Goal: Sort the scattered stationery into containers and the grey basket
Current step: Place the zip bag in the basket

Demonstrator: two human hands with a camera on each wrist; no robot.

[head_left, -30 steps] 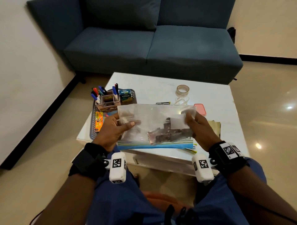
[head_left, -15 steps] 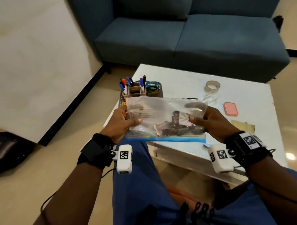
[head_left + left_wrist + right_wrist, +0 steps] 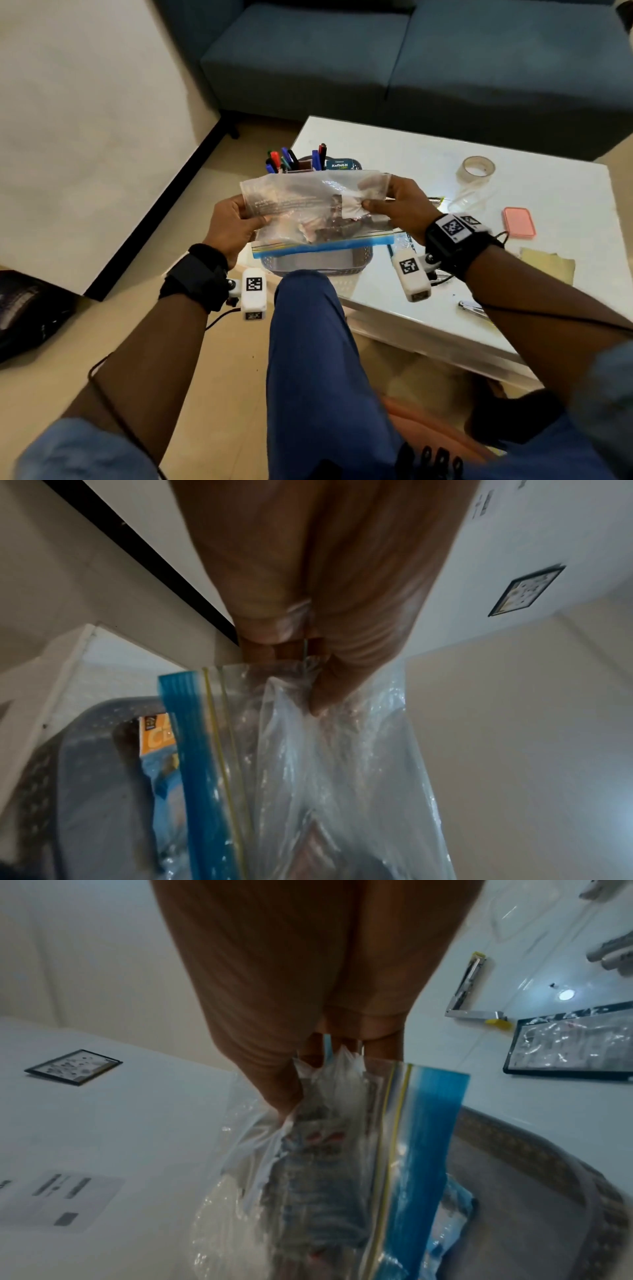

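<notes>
A clear zip bag [image 3: 308, 209] with a blue zip strip along its lower edge holds dark small items and a white slip. My left hand [image 3: 236, 222] pinches its left side [image 3: 308, 696] and my right hand [image 3: 397, 205] pinches its right side [image 3: 308, 1110]. The bag hangs with its zip strip down over the grey basket [image 3: 315, 263] at the table's near left corner. Behind it in the basket stands a pen holder [image 3: 301, 164] with several markers, partly hidden by the bag.
On the white table [image 3: 513, 274] lie a tape roll [image 3: 478, 169], a pink eraser-like block [image 3: 519, 222], a tan cloth [image 3: 548, 267], a black-framed packet [image 3: 568, 1047] and a metal piece [image 3: 469, 988]. A blue sofa [image 3: 411, 61] stands behind; a dark bag [image 3: 27, 308] lies on the floor at left.
Both hands have carried the bag leftward over the grey basket and tilted it. The head view has swung left and closer.
</notes>
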